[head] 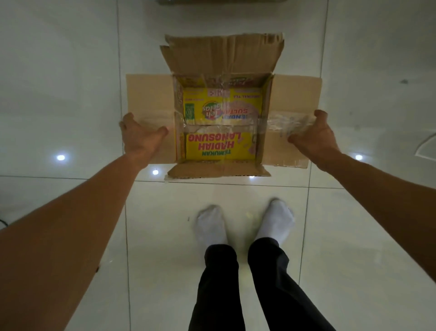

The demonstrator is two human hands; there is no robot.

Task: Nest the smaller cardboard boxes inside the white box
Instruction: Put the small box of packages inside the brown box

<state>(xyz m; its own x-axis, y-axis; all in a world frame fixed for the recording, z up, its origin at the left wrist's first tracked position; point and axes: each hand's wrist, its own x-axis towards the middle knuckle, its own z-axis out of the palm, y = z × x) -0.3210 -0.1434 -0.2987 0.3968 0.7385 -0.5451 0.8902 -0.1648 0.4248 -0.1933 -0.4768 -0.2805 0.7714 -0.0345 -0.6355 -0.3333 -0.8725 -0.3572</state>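
Observation:
An open cardboard box (265,132) stands on the white tiled floor in front of my feet, its four brown flaps spread outward. Inside it lies a yellow printed box (221,125) with red and green lettering, its top taped. My left hand (139,137) grips the outer edge of the left flap (151,99), thumb on top. My right hand (311,134) grips the right flap (297,94) at its taped part, fingers curled around the edge. The outside walls of the big box are hidden from above.
My two feet in white socks (245,224) stand just behind the box's near flap (219,171). The edge of a dark object (221,2) shows at the top of the view. A pale curved shape (427,146) lies at the right edge.

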